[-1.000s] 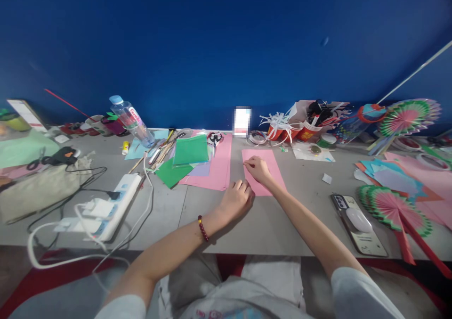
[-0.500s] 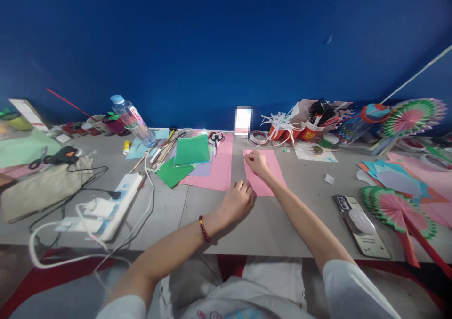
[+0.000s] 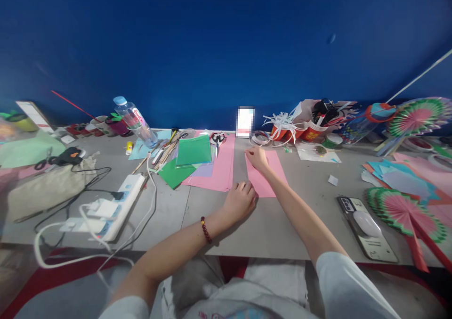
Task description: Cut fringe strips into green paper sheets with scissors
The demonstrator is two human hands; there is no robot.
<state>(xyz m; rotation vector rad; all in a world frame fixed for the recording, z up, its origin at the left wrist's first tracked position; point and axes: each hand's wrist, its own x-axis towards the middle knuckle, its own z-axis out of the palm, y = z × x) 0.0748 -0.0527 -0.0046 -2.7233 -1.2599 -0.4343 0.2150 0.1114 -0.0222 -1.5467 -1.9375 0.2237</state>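
A pink paper sheet (image 3: 271, 175) lies flat on the grey table (image 3: 268, 224) in front of me. My right hand (image 3: 257, 158) reaches out to its far left corner, fingers pinched together on the paper's edge. My left hand (image 3: 240, 200) rests curled at the sheet's near left corner, fingers pressing it down. A beaded bracelet sits on my left wrist.
A stack of green, purple and pink papers (image 3: 197, 161) with scissors (image 3: 216, 140) lies to the left. A power strip (image 3: 116, 201), cables and a glue gun (image 3: 65, 158) sit far left. Paper fans (image 3: 399, 210), a phone (image 3: 367, 227) and red cups (image 3: 303, 130) stand right.
My right hand has slid along the pink sheet's left edge away from me, up to its far corner. My left hand has stayed at the near corner.
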